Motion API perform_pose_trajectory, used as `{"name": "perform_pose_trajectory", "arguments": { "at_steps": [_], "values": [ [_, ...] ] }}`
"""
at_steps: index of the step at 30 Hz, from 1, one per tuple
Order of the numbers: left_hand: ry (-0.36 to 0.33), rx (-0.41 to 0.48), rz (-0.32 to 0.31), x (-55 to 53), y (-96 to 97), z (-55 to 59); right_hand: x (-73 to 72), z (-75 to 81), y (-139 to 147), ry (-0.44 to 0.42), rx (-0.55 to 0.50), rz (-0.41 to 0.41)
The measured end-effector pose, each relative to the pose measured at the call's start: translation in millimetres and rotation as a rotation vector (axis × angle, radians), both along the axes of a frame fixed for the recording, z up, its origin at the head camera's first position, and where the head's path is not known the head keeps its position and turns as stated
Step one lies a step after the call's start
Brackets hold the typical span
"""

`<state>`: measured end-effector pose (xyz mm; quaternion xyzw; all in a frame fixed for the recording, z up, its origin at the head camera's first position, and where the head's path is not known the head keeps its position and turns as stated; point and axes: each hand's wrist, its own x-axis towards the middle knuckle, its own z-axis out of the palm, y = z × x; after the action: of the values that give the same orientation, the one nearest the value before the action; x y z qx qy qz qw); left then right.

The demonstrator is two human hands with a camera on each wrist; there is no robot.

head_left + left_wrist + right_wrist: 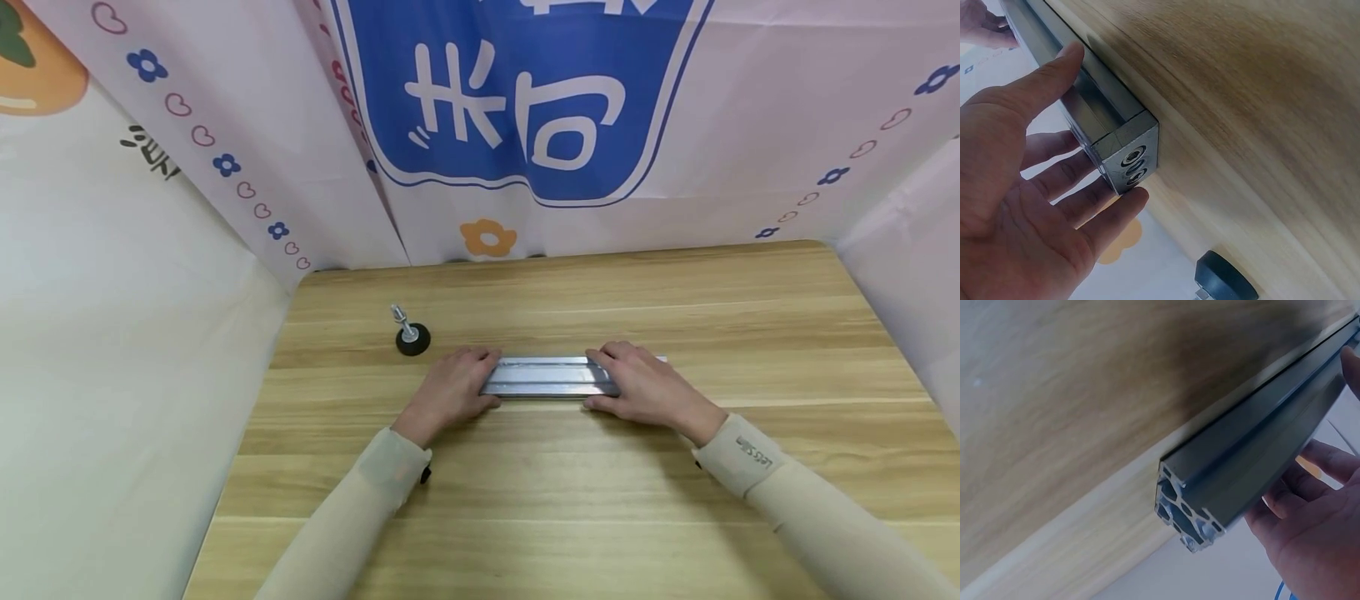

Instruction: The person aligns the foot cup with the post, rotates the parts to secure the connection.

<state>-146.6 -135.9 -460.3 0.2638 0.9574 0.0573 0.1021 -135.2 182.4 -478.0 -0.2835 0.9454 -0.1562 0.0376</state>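
Note:
A silver aluminium extrusion (551, 376) with grooves along its length lies crosswise on the wooden table. My left hand (452, 390) grips its left part, thumb on the near side and fingers along the far side. Toward the other end, my right hand (647, 388) holds it in a similar way, with a short stretch of metal showing beyond the hand. The left wrist view shows a metal end plate (1148, 142) with recessed screws on the left end. In the right wrist view the right end is bare, with a hollow cut section (1180, 509).
Behind the left hand stands a levelling foot (412, 338) with a black round base and a tilted threaded stud. White printed cloth (645, 225) hangs along the table's back edge, with more cloth at both sides. The wooden table (525, 517) extends toward me.

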Motion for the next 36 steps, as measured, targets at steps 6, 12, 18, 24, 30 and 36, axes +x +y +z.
{"name": "perform_pose_trajectory", "arguments": {
  "at_steps": [6,12,18,24,30,36],
  "values": [
    [-0.001,0.008,-0.009,-1.0,0.3,0.0,0.2,-1.7,-1.9,0.043,0.003,0.004],
    [0.021,0.018,-0.02,0.3,-0.4,-1.2,1.6,-1.7,-4.9,0.057,0.018,-0.005],
    [0.045,0.036,-0.018,3.5,-0.6,-2.3,1.7,-2.1,-7.0,0.066,0.03,-0.012],
    [0.054,0.063,-0.007,6.0,-0.3,-1.1,1.9,-1.3,-8.9,0.085,0.037,-0.014],
    [0.052,0.074,-0.004,7.0,-0.1,1.3,1.8,-1.3,-9.5,0.094,0.046,-0.013],
    [0.047,0.071,0.006,7.7,0.5,4.2,1.9,0.5,-9.1,0.095,0.049,-0.019]
  ]
}}
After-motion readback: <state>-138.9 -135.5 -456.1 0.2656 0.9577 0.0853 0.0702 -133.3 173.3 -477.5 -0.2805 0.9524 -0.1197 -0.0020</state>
